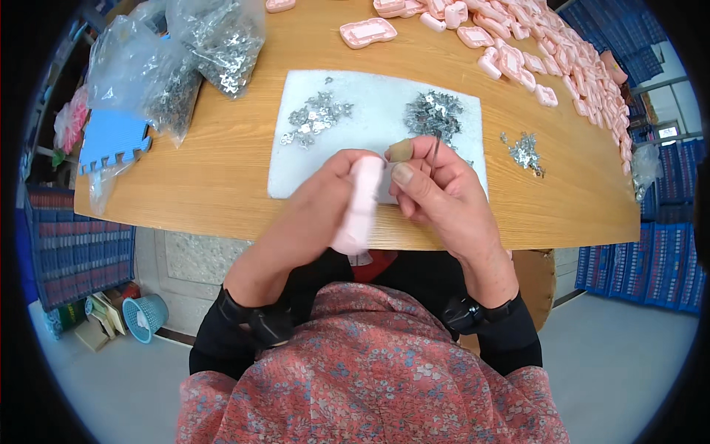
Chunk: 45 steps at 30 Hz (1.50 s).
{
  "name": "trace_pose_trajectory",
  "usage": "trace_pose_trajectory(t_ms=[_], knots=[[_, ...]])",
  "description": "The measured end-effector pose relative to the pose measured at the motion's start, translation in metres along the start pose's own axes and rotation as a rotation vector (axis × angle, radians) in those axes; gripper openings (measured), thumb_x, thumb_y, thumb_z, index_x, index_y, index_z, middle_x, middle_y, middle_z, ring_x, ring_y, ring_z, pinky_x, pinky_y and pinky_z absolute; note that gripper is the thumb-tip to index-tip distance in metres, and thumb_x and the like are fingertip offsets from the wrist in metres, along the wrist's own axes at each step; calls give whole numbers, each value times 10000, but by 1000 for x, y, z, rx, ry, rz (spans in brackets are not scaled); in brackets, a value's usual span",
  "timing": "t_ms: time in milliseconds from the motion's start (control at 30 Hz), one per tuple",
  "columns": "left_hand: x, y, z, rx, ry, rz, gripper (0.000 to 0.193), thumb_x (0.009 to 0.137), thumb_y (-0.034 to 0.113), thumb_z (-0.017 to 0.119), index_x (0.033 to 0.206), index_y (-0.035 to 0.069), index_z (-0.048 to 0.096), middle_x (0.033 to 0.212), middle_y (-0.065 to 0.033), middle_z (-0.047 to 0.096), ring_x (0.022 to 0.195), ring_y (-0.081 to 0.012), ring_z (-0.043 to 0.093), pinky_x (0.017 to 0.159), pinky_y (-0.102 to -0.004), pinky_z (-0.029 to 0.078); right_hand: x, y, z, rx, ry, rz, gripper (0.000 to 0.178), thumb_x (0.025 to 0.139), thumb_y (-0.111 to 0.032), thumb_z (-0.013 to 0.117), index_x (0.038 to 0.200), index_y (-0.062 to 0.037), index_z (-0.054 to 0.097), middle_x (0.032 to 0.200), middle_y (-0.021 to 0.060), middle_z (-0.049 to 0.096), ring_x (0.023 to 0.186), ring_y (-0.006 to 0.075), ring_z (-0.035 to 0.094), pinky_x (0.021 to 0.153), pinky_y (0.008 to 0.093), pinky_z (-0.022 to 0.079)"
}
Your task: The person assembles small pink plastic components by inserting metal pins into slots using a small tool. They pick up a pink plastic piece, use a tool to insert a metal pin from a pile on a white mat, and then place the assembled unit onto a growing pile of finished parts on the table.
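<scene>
My left hand (314, 203) is wrapped round a pale pink plastic shell (361, 211), held on its edge and smeared by motion. Close beside its upper end, my right hand (444, 185) has thumb and forefinger drawn together; any small part between them is too small to make out. A tan finger cover (400, 151) sits on a fingertip there. Between the fingers of that hand stands a thin dark tool (436, 146), seemingly tweezers. Both hands are over the near edge of a white foam sheet (370, 83), which bears loose silvery metal pieces (319, 115) and a darker metal heap (435, 112).
Many pink shells (510, 63) cover the far right of the wooden table (222, 148). A small metal pile (526, 153) lies right of the foam. Clear bags of metal parts (222, 44) and a blue foam mat (115, 139) lie left. Blue crates (643, 259) stand beyond.
</scene>
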<state>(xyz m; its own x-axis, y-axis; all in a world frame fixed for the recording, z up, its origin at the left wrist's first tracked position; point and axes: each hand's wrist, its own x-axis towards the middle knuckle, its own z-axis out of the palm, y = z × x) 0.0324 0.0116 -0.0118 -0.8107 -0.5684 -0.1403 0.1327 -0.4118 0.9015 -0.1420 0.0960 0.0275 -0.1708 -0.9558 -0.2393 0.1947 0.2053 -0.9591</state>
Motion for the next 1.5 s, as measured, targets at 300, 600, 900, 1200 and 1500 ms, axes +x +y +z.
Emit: trace_pose_trajectory(t_ms=[300, 600, 900, 1200, 1500], knots=[[1, -7, -13, -817, -234, -245, 377, 1035, 282, 345, 1279, 46, 510, 943, -66, 579, 614, -109, 401, 542, -243, 324, 3, 12, 6, -153, 11, -171, 293, 904, -88, 706, 1168, 15, 629, 785, -73, 540, 707, 7, 471, 639, 183, 411], [1, -14, -16, -816, -277, -374, 451, 1007, 389, 428, 1303, 56, 500, 950, -91, 554, 583, -99, 447, 479, -226, 338, 9, 10, -7, -297, -17, -79, 201, 882, -139, 728, 1021, 2, 692, 706, -72, 520, 675, 20, 443, 616, 204, 404], [-2, 8, -7, -378, 79, -128, 522, 971, 156, 565, 1458, 41, 416, 940, -62, 624, 704, -120, 589, 618, -252, 513, -30, 27, -100, -456, 518, -185, 164, 887, -96, 709, 1023, -7, 689, 739, -53, 559, 695, 23, 481, 627, 207, 417], [6, -1, -4, -774, 138, -76, 436, 938, 193, 603, 1354, 141, 485, 955, -83, 580, 815, -192, 579, 683, -349, 545, -29, 32, -103, -816, 568, -273, 126, 885, -53, 705, 961, 17, 633, 782, -32, 561, 715, 50, 505, 651, 216, 439], [-4, -10, -22, -690, 18, -29, 438, 1001, 292, 465, 1409, 139, 428, 1125, -204, 634, 1012, -322, 670, 847, -527, 585, -25, 21, -71, -836, 446, -221, 145, 845, -78, 709, 955, -6, 646, 804, 133, 632, 712, 236, 636, 659, 337, 507]])
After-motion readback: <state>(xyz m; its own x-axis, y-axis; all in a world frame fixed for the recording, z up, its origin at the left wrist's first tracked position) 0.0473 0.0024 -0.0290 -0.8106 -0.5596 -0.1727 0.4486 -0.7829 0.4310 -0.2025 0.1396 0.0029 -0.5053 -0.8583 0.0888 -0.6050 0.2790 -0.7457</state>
